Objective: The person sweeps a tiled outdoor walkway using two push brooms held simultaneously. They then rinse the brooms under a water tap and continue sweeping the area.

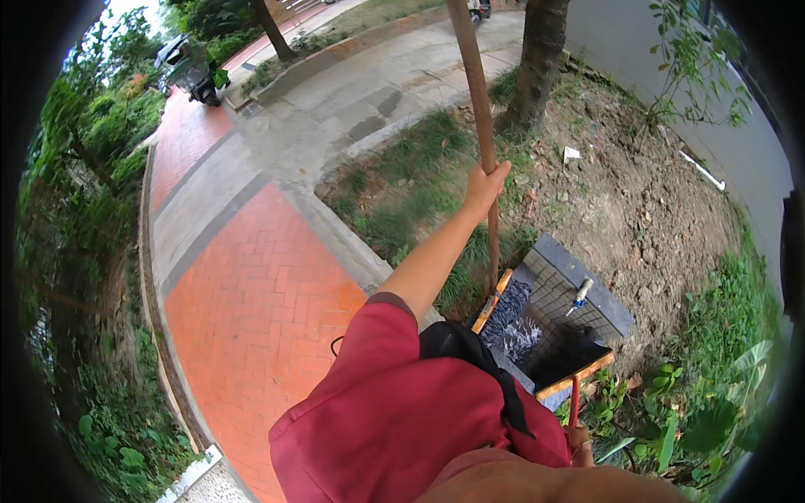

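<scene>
My left hand (487, 185), arm stretched forward, grips a long wooden pole (477, 88) that stands nearly upright. The pole's lower end reaches an orange-edged bar (492, 300) with grey mop strands (510, 302) along it. These strands hang inside a tiled outdoor basin (542, 264). At the lower right my right hand (578, 440), partly hidden by my body, is closed around a red handle (575, 402). That handle meets a second orange-edged bar (575, 375) with a dark mop head (569, 358) in the basin. A tap (580, 295) with a blue part juts from the basin wall.
A red brick path (251, 295) with a concrete kerb (339, 232) runs along my left. Beyond the basin are bare soil (635, 195), a tree trunk (534, 69) and a grey wall (629, 38). Leafy plants (666, 434) grow at the right. A scooter (195, 75) stands far off.
</scene>
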Demonstrator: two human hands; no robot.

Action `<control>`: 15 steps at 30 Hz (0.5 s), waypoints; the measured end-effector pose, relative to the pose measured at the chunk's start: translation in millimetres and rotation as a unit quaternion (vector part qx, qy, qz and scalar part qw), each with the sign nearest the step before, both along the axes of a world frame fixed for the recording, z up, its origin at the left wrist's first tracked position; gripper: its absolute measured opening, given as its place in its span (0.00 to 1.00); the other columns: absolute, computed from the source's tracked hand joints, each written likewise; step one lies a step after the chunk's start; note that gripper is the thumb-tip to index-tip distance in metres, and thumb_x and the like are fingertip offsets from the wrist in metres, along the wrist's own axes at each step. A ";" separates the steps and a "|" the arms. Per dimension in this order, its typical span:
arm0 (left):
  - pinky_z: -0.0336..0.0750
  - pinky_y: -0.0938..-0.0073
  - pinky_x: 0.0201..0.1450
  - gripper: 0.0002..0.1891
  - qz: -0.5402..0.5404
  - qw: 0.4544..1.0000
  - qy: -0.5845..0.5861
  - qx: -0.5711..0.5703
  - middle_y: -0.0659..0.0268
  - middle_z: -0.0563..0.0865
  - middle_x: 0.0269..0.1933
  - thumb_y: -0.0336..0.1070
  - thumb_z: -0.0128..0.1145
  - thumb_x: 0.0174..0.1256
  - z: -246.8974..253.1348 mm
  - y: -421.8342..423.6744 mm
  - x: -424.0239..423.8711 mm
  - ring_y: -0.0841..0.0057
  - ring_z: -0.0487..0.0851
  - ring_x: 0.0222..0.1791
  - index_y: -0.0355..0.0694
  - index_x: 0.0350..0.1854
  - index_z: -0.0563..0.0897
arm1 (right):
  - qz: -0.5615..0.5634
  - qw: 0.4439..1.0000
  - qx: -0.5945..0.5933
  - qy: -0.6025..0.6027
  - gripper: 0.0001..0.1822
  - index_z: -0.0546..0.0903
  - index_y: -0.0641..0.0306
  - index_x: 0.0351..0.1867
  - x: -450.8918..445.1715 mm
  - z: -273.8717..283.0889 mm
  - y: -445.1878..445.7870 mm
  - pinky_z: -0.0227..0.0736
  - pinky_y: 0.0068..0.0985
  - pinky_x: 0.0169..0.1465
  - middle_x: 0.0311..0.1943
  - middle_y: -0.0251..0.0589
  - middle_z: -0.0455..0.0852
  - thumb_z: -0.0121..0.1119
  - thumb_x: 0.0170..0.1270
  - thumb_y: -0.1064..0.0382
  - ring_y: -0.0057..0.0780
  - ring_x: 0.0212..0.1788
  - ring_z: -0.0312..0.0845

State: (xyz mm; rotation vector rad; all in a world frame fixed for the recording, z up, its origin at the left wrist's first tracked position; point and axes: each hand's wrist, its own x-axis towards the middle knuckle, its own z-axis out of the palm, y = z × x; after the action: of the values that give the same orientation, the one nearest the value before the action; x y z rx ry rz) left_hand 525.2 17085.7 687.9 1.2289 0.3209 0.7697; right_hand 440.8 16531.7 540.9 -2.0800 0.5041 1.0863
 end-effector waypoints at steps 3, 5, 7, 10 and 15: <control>0.56 0.79 0.17 0.16 0.002 1.000 -0.007 0.007 0.73 0.65 0.12 0.37 0.53 0.58 -0.9 1.6 1.9 0.85 0.62 0.11 0.44 0.15 0.65 | -0.001 1.000 0.005 0.005 0.06 0.68 0.66 0.24 -1.0 3.9 3.6 0.65 0.28 0.12 0.14 0.37 0.69 0.52 0.51 0.69 0.27 0.11 0.66; 0.56 0.79 0.17 0.15 -0.003 1.000 -0.007 0.010 0.74 0.65 0.12 0.37 0.54 0.58 -5.5 0.8 2.2 0.85 0.62 0.12 0.43 0.16 0.65 | -0.005 1.000 0.008 0.003 0.06 0.68 0.66 0.23 -1.7 8.7 4.8 0.65 0.27 0.12 0.14 0.37 0.69 0.52 0.51 0.68 0.27 0.11 0.66; 0.58 0.82 0.18 0.14 -0.008 1.000 -0.002 0.005 0.75 0.65 0.13 0.37 0.56 0.57 -1.8 -1.1 5.8 0.85 0.62 0.13 0.43 0.19 0.65 | -0.012 1.000 0.009 0.006 0.06 0.68 0.66 0.23 0.7 8.3 8.4 0.66 0.27 0.13 0.14 0.36 0.69 0.53 0.52 0.68 0.26 0.11 0.66; 0.56 0.79 0.18 0.15 -0.012 1.000 -0.012 0.001 0.74 0.65 0.12 0.37 0.55 0.57 -7.2 1.0 2.5 0.85 0.62 0.12 0.44 0.16 0.65 | -0.020 1.000 -0.003 0.009 0.06 0.69 0.67 0.24 -0.4 -1.9 1.1 0.66 0.27 0.13 0.15 0.37 0.70 0.53 0.52 0.68 0.26 0.12 0.66; 0.55 0.78 0.18 0.14 -0.022 1.000 -0.007 -0.007 0.74 0.65 0.12 0.38 0.54 0.58 -1.1 -4.0 7.1 0.86 0.61 0.12 0.44 0.17 0.65 | -0.035 0.999 0.002 0.018 0.06 0.69 0.68 0.25 0.0 -10.6 -2.7 0.67 0.27 0.13 0.16 0.38 0.71 0.53 0.51 0.69 0.27 0.12 0.67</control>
State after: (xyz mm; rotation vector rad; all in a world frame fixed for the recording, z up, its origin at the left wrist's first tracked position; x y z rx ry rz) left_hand 532.3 17081.7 686.8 1.2130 0.2851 0.7365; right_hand 440.7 16529.0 530.3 -2.0264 0.5879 1.0848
